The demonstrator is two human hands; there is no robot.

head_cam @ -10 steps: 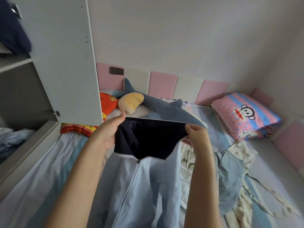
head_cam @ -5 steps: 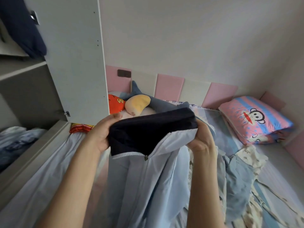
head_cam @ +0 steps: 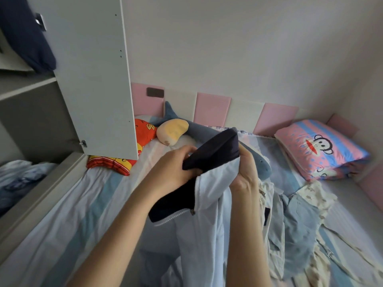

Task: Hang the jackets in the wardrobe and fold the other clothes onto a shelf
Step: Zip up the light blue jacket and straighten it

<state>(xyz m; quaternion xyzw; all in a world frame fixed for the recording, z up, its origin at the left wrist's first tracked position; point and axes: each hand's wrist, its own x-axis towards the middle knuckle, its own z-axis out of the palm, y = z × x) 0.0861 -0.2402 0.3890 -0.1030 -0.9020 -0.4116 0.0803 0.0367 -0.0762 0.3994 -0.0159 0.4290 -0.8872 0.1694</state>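
Gripping jacket [head_cam: 209, 204] in both closed hands [head_cam: 207, 168], wardrobe door [head_cam: 93, 75] left, pillow [head_cam: 319, 148] right.

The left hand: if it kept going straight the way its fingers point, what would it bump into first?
Probably the right hand. The left hand points rightward across the jacket collar both hands grip, with only folded dark fabric between them. Depth is hard to judge, so it might slip just past.

So from where I'm sitting: wardrobe [head_cam: 37, 121] on the left with its door [head_cam: 93, 79] swung out over the bed [head_cam: 62, 204], stuffed shark [head_cam: 207, 133] behind the jacket [head_cam: 207, 204], pillow [head_cam: 321, 148] far right, clothes pile [head_cam: 300, 224] just right of the jacket.
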